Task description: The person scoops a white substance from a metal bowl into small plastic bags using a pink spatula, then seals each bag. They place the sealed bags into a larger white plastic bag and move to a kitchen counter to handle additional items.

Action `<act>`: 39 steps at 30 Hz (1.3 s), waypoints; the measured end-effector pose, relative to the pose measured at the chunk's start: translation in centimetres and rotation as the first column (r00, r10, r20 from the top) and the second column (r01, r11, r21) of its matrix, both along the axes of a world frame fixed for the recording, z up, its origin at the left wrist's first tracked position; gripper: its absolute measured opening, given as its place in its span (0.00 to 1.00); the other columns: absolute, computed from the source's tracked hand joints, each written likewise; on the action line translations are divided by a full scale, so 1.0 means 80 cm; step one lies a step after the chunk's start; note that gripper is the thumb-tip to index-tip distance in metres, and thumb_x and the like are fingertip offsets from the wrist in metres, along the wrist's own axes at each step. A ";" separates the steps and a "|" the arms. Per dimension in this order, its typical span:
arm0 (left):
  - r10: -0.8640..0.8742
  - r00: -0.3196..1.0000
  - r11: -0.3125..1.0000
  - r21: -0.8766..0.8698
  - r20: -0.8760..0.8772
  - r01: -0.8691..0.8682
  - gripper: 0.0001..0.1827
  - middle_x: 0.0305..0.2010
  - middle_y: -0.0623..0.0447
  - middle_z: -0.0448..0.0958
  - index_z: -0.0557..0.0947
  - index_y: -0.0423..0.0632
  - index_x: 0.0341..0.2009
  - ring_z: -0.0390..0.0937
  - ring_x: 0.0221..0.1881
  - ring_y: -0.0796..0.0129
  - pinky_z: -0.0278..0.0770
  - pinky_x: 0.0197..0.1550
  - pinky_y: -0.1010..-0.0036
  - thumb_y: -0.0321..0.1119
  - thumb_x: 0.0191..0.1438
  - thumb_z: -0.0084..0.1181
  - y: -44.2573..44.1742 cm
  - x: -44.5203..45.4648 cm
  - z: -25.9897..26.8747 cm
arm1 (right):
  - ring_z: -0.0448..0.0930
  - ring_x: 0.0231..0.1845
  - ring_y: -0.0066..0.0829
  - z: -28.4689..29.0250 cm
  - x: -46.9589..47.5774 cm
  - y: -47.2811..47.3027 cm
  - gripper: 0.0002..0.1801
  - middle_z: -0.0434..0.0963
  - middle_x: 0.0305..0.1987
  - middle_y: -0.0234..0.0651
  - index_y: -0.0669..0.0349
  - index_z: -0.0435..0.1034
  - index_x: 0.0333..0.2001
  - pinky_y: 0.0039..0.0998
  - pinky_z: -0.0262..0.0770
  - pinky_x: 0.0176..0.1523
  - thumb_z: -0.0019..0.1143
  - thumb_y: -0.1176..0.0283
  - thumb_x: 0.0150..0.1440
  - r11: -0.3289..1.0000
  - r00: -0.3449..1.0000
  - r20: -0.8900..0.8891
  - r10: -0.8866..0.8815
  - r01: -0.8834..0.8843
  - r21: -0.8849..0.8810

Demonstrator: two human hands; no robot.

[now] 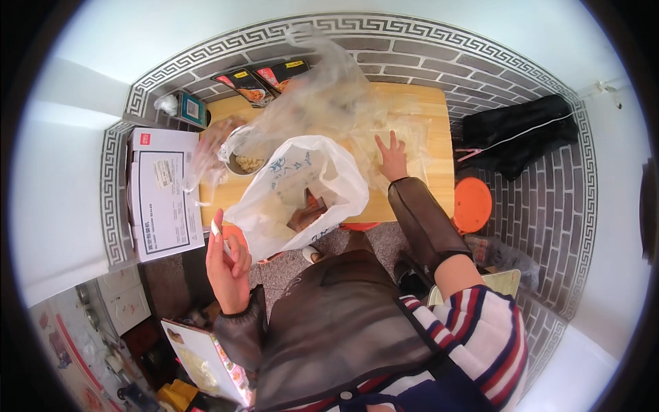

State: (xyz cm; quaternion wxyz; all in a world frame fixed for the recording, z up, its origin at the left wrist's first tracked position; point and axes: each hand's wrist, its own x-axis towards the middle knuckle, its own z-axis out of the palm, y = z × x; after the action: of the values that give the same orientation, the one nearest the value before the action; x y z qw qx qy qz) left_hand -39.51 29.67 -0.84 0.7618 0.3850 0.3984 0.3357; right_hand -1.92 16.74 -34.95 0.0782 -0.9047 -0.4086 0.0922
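Note:
My left hand (pixel 226 262) is raised at the table's near left side, its fingers curled on a small white strip, perhaps the edge of the white bag. Beside it a white plastic bag (pixel 304 159) with blue print lies open over the near table edge, dark brown pieces (pixel 308 213) inside. My right hand (pixel 394 158) rests with fingers spread on flat clear plastic bags (pixel 417 139). Above the middle of the table a blurred clear plastic bag (pixel 319 98) billows. A metal bowl (pixel 242 170) of pale, crumbly food (pixel 250 162) stands left of the white bag.
A vacuum sealer box (pixel 170 195) is at the left. Two black printed food pouches (pixel 247 86) lean on the brick-patterned wall behind the wooden table (pixel 444 113). An orange stool (pixel 472 205) stands right, below a hanging black cloth (pixel 520 134). A teal device (pixel 193 109) sits back left.

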 end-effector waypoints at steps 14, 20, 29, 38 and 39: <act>-0.022 0.992 0.993 -0.111 0.127 0.036 0.26 0.23 0.58 0.62 0.58 0.44 0.70 0.51 0.15 0.82 0.49 0.19 0.83 0.34 0.70 0.37 -0.002 0.006 -0.011 | 0.81 0.33 0.23 0.225 0.010 -0.023 0.24 0.81 0.38 0.31 0.64 0.76 0.47 0.27 0.77 0.35 0.49 0.86 0.43 0.656 0.685 -0.728 0.006 0.547 0.520; -0.064 0.991 0.990 -0.118 0.117 0.078 0.26 0.22 0.58 0.62 0.59 0.44 0.70 0.51 0.14 0.81 0.49 0.19 0.83 0.34 0.70 0.37 -0.001 0.016 -0.012 | 0.77 0.57 0.36 0.329 -0.122 0.034 0.25 0.77 0.55 0.43 0.61 0.73 0.55 0.33 0.73 0.59 0.56 0.80 0.51 0.699 0.613 -0.518 0.597 -0.081 0.711; -0.024 0.998 0.995 -0.095 0.057 0.029 0.26 0.23 0.60 0.61 0.58 0.42 0.70 0.50 0.15 0.82 0.48 0.20 0.84 0.34 0.70 0.37 -0.010 0.006 -0.017 | 0.54 0.71 0.63 0.107 -0.030 0.022 0.63 0.44 0.77 0.50 0.42 0.48 0.74 0.56 0.62 0.66 0.79 0.51 0.37 0.982 0.958 -0.227 -0.176 0.187 0.029; 0.054 0.999 0.991 -0.120 0.001 -0.053 0.28 0.22 0.61 0.60 0.56 0.43 0.72 0.49 0.15 0.83 0.47 0.19 0.84 0.35 0.70 0.38 -0.015 0.001 -0.006 | 0.58 0.65 0.69 -0.020 -0.058 0.070 0.46 0.46 0.74 0.53 0.40 0.64 0.65 0.55 0.72 0.56 0.73 0.69 0.39 0.993 0.977 -0.212 0.015 0.010 0.115; 0.053 0.998 0.991 -0.121 0.018 -0.051 0.28 0.22 0.61 0.60 0.56 0.43 0.71 0.50 0.15 0.84 0.47 0.19 0.84 0.35 0.70 0.38 -0.014 0.001 -0.007 | 0.60 0.64 0.66 -0.035 -0.057 0.065 0.42 0.49 0.72 0.53 0.42 0.67 0.62 0.53 0.72 0.55 0.71 0.72 0.40 0.983 0.978 -0.208 0.028 0.011 0.183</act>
State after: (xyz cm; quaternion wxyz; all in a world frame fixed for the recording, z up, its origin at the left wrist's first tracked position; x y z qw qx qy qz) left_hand -39.43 28.55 -1.37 0.7788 0.3242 0.4199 0.3348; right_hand -6.47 21.98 -37.72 0.2031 -0.8771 -0.4089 0.1493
